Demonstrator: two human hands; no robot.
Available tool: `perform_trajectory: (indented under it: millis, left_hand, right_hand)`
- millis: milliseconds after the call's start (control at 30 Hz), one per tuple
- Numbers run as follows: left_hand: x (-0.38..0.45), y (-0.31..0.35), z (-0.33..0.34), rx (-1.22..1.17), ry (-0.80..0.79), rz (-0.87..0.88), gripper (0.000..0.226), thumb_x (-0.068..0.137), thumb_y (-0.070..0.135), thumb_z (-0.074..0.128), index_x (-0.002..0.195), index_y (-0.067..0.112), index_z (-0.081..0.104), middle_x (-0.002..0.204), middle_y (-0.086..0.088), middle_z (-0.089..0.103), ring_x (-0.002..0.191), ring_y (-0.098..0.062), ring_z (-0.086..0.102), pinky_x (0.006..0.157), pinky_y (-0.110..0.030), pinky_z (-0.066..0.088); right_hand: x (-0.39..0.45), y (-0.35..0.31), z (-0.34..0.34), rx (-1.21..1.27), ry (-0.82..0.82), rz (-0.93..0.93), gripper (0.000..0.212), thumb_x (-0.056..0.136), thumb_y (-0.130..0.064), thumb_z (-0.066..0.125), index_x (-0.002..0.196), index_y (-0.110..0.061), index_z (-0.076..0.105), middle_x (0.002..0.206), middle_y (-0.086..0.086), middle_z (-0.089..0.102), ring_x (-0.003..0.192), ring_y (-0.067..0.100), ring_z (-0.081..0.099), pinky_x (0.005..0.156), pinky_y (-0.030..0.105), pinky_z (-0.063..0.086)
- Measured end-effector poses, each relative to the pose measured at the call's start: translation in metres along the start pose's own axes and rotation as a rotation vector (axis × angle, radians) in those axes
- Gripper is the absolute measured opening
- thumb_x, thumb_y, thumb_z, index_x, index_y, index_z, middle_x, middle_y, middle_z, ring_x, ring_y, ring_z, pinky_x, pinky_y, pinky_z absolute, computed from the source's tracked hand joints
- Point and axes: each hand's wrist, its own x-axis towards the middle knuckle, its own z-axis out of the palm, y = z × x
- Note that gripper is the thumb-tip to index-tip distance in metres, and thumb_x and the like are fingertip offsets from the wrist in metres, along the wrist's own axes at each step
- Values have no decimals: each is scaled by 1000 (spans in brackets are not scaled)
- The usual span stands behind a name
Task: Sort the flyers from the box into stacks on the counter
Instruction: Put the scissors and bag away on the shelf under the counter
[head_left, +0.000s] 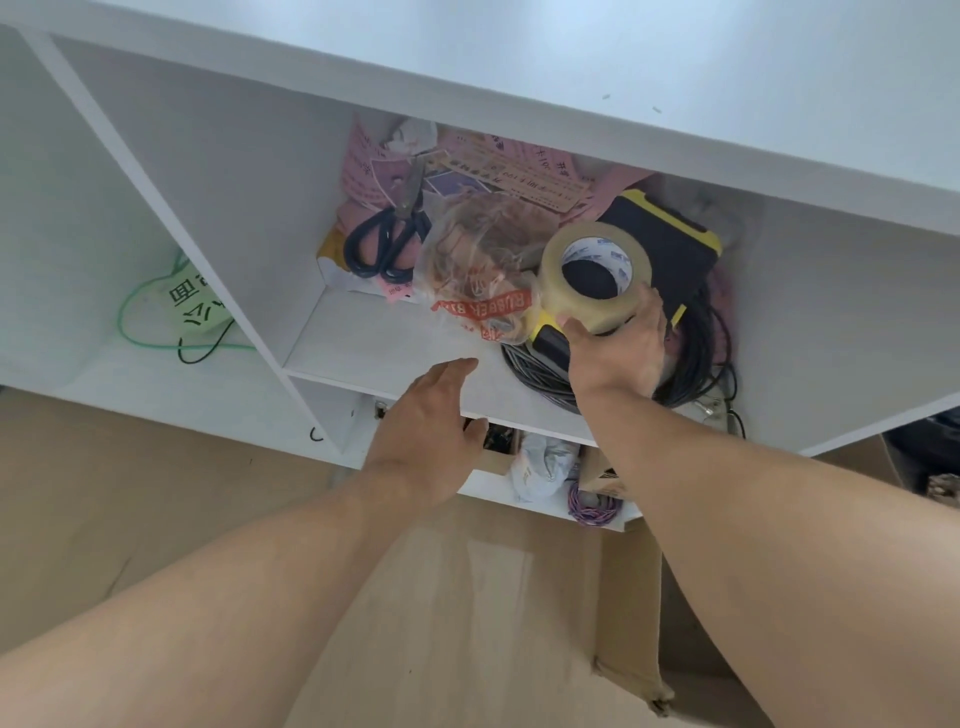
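Pink and orange printed flyers (524, 174) lie piled in a white box (358, 283) at the back of a shelf compartment under the white counter (571, 67). Scissors (387, 239) and a clear bag of rubber bands (483, 270) rest on top of them. My right hand (618, 353) grips a roll of beige packing tape (597, 275) in front of a black and yellow case (660, 244). My left hand (426, 431) reaches toward the shelf board (379, 343) with its fingers loosely spread, holding nothing.
Coiled grey and black cables (696, 364) lie at the shelf's right. A lower shelf holds a crumpled bag (540, 467) and a purple wire coil (592, 506). A green bag (197, 306) sits in the left compartment. A cardboard box flap (634, 623) stands on the floor.
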Motion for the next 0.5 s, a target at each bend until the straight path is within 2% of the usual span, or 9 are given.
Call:
perform_trajectory:
  millis: [100,267,400,500]
  left_hand:
    - [-17,-9,-2,8,-34,-26,64,99,25,62,156,28,33,156,9,41,140,-12,42,109,-23,34]
    - [-61,-18,-32,-46,-73,-118,63,101,27,59,157,28,30,161,9,34,147,-10,31,115,-22,27]
    - [-105,-15,-74,-162,-38,-245,59,101,26,57,155,31,33,159,10,34,141,-14,39,108,-22,32]
    - [-134,-14,-108,-195,-10,-317,59,100,27,55,155,31,33,160,9,34,143,-16,37,104,-23,34]
  right_hand:
    - [-21,3,-12,8,-15,22,82,82,-40,82,151,-24,40,158,-3,42,140,20,43,103,35,41]
    - [-79,-2,-41,-15,-184,31,71,92,-40,72,153,-25,39,160,-5,38,145,20,38,110,37,37]
    - [-137,-23,-59,-13,-342,51,65,93,-42,70,151,-30,43,154,-5,47,141,20,45,112,40,40]
    - [-179,-55,-77,-7,-463,82,59,97,-36,66,151,-31,43,151,-4,51,137,19,48,108,37,41]
